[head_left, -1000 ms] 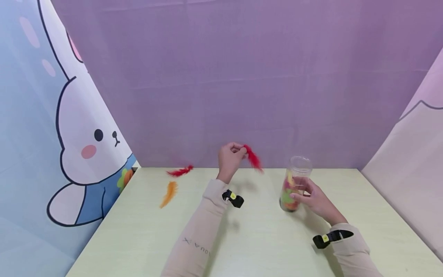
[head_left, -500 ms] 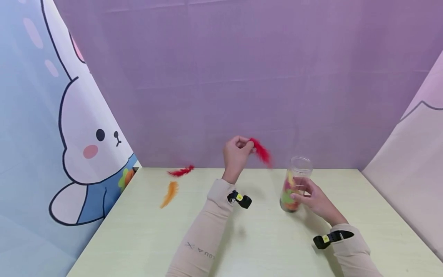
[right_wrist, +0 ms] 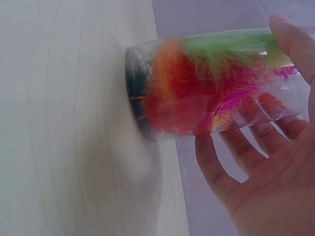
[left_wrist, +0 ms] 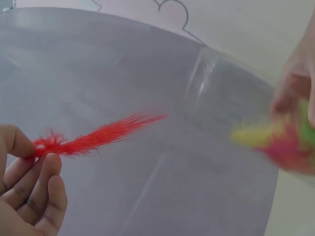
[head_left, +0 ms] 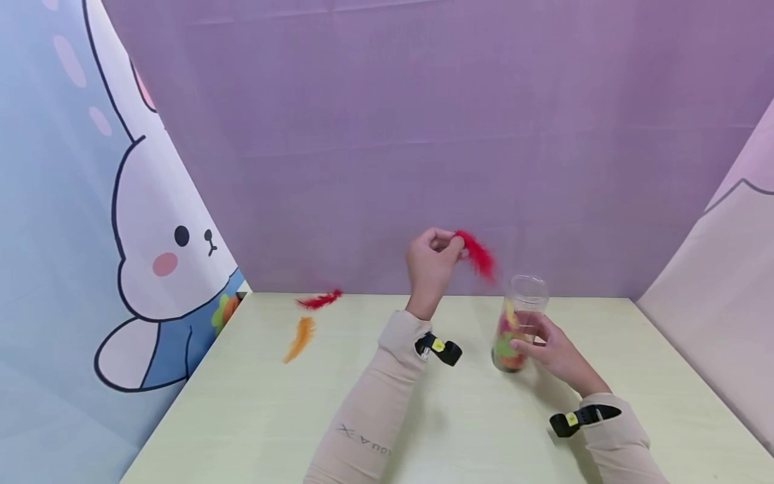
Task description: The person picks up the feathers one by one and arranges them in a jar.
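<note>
My left hand [head_left: 432, 269] pinches a red feather [head_left: 478, 255] by its quill end, up above the table's back edge and left of the cup. In the left wrist view the feather [left_wrist: 106, 133] points its tip toward the cup. A clear cup [head_left: 529, 292] stands upright on the table, and my right hand [head_left: 553, 346] grips its side with the fingers wrapped round it. Through the wall in the right wrist view I see feathers [right_wrist: 197, 93] in orange, red, green, magenta and yellow. The cup's mouth has no lid.
Another red feather [head_left: 319, 300] lies near the back left of the pale table [head_left: 242, 417]. In front of it is an orange feather [head_left: 299, 339]. A purple cloth [head_left: 387, 154] rises behind the table, with a rabbit-print cloth [head_left: 157, 269] on the left.
My left hand has moved right and upward with the red feather, closer to the cup. The right hand keeps its hold on the cup, which stays in place.
</note>
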`<state>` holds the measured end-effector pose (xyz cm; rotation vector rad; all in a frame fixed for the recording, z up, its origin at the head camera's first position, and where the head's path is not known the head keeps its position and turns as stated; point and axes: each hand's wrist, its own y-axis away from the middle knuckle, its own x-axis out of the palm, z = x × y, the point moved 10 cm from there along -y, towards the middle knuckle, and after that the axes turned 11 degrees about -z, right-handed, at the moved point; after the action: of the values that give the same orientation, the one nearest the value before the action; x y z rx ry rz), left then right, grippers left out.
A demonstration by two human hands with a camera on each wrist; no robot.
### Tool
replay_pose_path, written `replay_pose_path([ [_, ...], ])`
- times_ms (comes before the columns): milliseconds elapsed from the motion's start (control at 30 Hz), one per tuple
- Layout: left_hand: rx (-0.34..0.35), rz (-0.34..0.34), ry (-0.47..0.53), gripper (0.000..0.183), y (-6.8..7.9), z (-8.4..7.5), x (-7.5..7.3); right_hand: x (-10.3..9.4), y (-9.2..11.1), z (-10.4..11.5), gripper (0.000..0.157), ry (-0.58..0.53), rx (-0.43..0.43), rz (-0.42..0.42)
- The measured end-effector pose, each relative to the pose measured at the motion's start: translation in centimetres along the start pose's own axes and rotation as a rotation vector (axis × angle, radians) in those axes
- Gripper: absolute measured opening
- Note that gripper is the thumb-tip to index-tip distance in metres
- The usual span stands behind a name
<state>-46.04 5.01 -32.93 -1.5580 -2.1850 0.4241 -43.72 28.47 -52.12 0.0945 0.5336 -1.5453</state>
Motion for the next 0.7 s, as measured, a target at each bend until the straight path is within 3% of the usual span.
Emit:
replay_pose_path([
  [300, 0.035, 0.003, -0.009, 0.011, 1.4, -1.3, 1.8, -0.2, 0.2, 0.1, 0.059, 0.006, -0.003, 0.0],
  [700, 0.133, -0.025, -0.058, 0.011, 3.6, -1.5, 3.6, -0.1, 0.2, 0.3, 0.062, 0.03, 0.015, 0.005],
])
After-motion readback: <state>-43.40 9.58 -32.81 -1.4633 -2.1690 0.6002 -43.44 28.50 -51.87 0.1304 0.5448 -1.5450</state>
